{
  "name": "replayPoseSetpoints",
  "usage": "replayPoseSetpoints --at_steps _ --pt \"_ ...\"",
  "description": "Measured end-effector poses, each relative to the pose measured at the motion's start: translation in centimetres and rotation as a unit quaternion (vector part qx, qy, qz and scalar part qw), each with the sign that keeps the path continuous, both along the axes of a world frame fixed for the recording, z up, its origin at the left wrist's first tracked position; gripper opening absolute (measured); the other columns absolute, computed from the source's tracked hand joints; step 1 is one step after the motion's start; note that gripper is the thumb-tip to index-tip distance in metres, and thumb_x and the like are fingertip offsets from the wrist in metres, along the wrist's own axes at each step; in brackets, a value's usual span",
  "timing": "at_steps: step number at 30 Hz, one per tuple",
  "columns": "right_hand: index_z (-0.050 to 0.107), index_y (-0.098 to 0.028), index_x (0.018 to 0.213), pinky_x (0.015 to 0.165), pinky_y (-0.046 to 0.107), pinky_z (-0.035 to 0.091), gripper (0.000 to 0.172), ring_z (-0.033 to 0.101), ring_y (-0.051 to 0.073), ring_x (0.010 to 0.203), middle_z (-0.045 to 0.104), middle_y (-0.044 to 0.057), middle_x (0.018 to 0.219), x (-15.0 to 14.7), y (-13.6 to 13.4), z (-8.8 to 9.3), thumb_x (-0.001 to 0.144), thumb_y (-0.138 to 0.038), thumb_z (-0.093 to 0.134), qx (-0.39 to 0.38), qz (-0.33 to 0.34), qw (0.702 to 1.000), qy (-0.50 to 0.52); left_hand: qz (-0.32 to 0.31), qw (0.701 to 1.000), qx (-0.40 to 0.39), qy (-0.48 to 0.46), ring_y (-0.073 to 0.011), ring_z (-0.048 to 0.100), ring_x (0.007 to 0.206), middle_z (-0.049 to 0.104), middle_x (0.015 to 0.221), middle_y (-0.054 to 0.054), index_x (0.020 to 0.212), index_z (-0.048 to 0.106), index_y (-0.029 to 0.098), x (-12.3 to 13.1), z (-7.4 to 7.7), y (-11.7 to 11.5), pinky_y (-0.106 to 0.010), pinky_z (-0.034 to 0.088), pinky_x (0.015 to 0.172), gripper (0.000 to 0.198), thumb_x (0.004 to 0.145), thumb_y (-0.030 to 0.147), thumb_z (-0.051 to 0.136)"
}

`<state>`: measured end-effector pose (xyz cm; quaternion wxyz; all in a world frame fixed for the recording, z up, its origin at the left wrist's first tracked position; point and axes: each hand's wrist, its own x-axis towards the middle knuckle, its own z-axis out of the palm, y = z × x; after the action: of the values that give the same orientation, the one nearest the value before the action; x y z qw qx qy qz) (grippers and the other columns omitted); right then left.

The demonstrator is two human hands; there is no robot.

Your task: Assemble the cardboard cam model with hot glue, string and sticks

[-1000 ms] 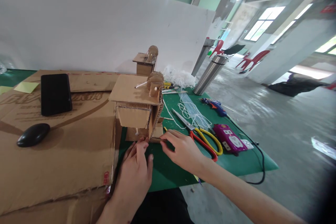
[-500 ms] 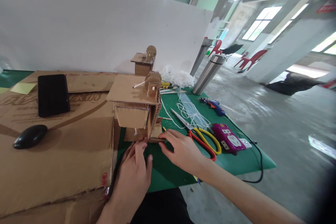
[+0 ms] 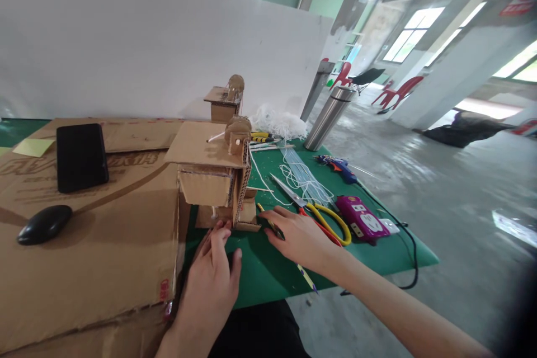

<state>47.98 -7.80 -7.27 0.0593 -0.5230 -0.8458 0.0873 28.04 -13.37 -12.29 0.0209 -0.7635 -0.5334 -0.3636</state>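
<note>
A cardboard model [image 3: 210, 184] stands at the table's left part, with a flat top, a round cardboard wheel [image 3: 237, 130] and a small ledge at its lower right. My left hand [image 3: 213, 274] rests before it, fingertips at the front edge of its base; the thumb is spread apart and nothing shows in the hand. Right of the model, my right hand [image 3: 300, 238] has its thumb and fingers closed around a patterned pencil [image 3: 307, 278], which lies slanted beneath the palm; its middle is partly hidden. Scissors [image 3: 329, 221] with yellow and orange handles lie just beyond that hand.
A purple power socket [image 3: 361, 218], a blue glue gun [image 3: 339, 168], glue sticks with white string [image 3: 308, 179] and a steel flask [image 3: 331, 117] are on the green table. To the left, a black tablet [image 3: 81, 156] and mouse [image 3: 45, 225] lie on cardboard.
My right hand has left the model's lower ledge and moved slightly right onto the pencil. The pencil's rear end shows more. My left hand stays at the base.
</note>
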Motion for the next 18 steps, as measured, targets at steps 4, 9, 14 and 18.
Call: replayPoseSetpoints --at_steps 4,9,14,18 --pt "0.068 -0.02 0.104 0.063 0.027 0.041 0.02 0.067 0.02 0.081 0.068 0.006 0.096 -0.6 0.6 0.1 0.094 -0.019 0.051 -0.023 0.005 1.0 -0.002 0.0 1.0 -0.003 0.002 -0.0289 0.073 0.101 0.073 0.104 -0.022 0.11 0.045 0.015 0.0 0.0 0.1 -0.04 0.064 0.078 0.015 0.096 0.018 0.043" --pt "0.063 -0.019 0.086 0.064 0.026 0.039 0.013 0.061 0.015 0.074 0.066 0.002 0.09 1.0 -0.5 1.3 0.092 -0.016 0.051 -0.083 0.067 0.994 0.014 -0.003 1.0 -0.009 -0.001 -0.0292 0.072 0.104 0.072 0.106 -0.022 0.111 0.046 0.015 -0.1 -0.1 -0.1 -0.041 0.063 0.08 0.016 0.095 0.018 0.045" --pt "0.055 -0.02 0.083 0.062 0.021 0.04 0.016 0.054 0.011 0.07 0.063 -0.002 0.081 3.4 -3.0 4.0 0.095 -0.016 0.046 -0.195 0.097 0.974 0.059 -0.002 1.0 -0.01 -0.005 -0.0288 0.073 0.103 0.072 0.106 -0.023 0.111 0.046 0.014 0.0 -0.2 -0.2 -0.04 0.063 0.08 0.017 0.095 0.018 0.045" --pt "0.054 -0.02 0.082 0.064 0.021 0.039 0.013 0.052 0.011 0.072 0.06 -0.001 0.082 4.4 -5.6 5.5 0.091 -0.013 0.048 -0.298 0.13 0.939 0.113 0.001 1.0 -0.011 -0.007 -0.0289 0.074 0.099 0.073 0.104 -0.021 0.112 0.045 0.015 0.0 -0.2 -0.2 -0.041 0.064 0.077 0.017 0.096 0.019 0.044"
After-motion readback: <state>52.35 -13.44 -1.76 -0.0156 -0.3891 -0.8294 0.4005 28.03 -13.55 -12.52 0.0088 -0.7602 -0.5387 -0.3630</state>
